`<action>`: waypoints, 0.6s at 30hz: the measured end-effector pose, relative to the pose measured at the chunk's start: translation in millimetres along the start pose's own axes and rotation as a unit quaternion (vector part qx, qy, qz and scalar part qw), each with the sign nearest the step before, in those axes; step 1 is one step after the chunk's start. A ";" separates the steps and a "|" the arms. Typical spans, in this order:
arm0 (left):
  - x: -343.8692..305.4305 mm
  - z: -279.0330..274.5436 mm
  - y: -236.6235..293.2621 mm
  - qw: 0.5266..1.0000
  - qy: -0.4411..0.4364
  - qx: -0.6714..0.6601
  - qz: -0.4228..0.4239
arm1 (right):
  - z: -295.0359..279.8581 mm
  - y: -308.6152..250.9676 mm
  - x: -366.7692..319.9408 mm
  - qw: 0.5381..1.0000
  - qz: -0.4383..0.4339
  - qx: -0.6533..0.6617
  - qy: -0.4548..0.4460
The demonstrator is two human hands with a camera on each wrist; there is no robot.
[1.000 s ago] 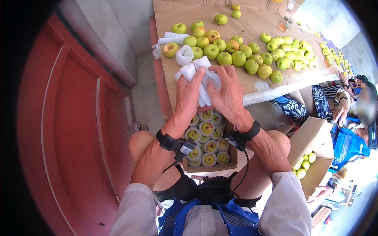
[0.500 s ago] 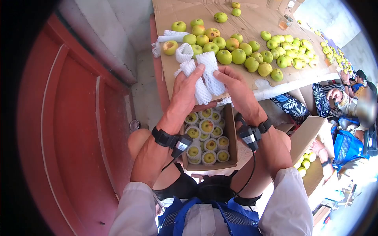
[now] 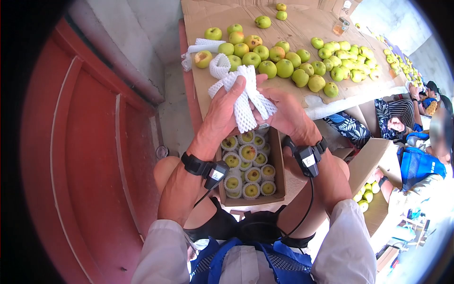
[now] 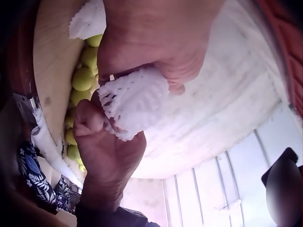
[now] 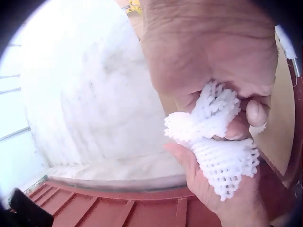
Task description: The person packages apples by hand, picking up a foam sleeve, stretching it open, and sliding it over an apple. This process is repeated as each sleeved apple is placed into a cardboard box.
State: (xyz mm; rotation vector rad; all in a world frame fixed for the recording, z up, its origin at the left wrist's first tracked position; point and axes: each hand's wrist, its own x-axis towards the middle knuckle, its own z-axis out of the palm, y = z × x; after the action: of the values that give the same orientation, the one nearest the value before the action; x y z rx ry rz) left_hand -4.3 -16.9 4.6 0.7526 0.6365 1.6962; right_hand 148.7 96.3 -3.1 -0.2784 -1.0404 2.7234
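Above the near edge of the table my left hand (image 3: 222,111) holds a white foam net sleeve (image 3: 242,116), its thumb lying along it. Facing it, my right hand (image 3: 288,111) pinches a second foam net sleeve (image 3: 261,100), which looks narrow and folded. The two sleeves overlap between the hands. From the right wrist, the right hand's sleeve (image 5: 215,111) appears bunched between thumb and fingers, with the left hand's sleeve (image 5: 227,163) flared below it. Below the hands, a cardboard box (image 3: 282,170) contains green apples (image 3: 248,152) in foam nets.
Loose green apples (image 3: 285,68) cover much of the cardboard-topped table (image 3: 302,28). One empty foam net (image 3: 220,66) and a stack of flat sleeves (image 3: 206,46) lie at its left. Another box (image 3: 373,165) with apples stands at right, near other people. A red door (image 3: 90,156) is at left.
The right hand's sleeve, spread flat beside the other half a second ago, now looks narrower and slants across it. The right hand has turned inward. A person at right has shifted their arms.
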 end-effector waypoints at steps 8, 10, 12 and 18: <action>3.1 -7.7 -9.8 0.997 0.053 0.057 0.012 | 17.6 0.6 -10.0 0.834 -0.082 -0.541 0.066; 3.0 -5.5 -7.5 0.996 0.069 0.057 0.017 | 10.9 1.1 -4.0 0.837 -0.034 -0.536 0.107; 3.8 -5.7 -4.4 0.989 0.111 0.095 0.016 | 14.5 8.4 2.7 0.901 -0.031 -0.412 0.134; 6.9 -15.1 -5.7 0.981 0.105 0.162 0.018 | 26.3 10.7 0.6 0.928 -0.049 -0.345 0.136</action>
State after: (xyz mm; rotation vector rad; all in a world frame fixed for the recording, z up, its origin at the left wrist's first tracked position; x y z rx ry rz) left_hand -13.3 -9.3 -8.4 0.8199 1.0700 1.7401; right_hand 140.2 72.0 8.9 -0.6659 -1.8187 2.0513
